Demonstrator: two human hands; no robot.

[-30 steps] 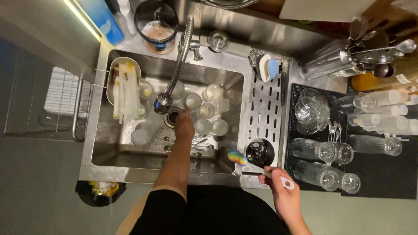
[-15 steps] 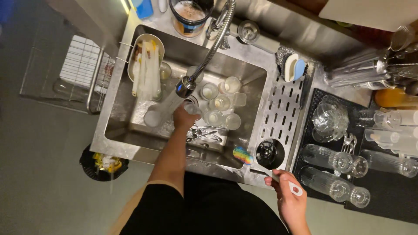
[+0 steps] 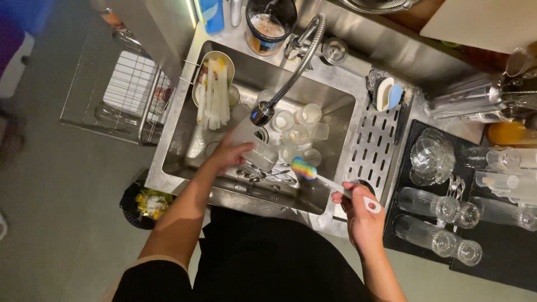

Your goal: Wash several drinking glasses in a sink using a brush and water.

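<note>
My left hand [image 3: 228, 154] grips a clear glass [image 3: 253, 144] over the steel sink [image 3: 184, 146], just under the spray head of the coiled faucet [image 3: 262, 113]. My right hand [image 3: 361, 215] holds the white handle of a brush with a rainbow sponge head [image 3: 302, 167], and the head points toward the glass. More glasses [image 3: 298, 133] and loose cutlery [image 3: 268, 175] lie in the sink's bottom.
A strainer with straws [image 3: 212, 89] hangs on the sink's left wall. A slotted drain board [image 3: 370, 146] lies to the right, then a black mat [image 3: 503, 254] with upturned glasses [image 3: 435, 236]. A wire rack [image 3: 120, 92] stands left; a small bin [image 3: 144, 204] is below.
My left hand has lifted a glass out of the sink bottom up to the faucet head. My right hand has swung the brush left, from over the drain board to over the sink.
</note>
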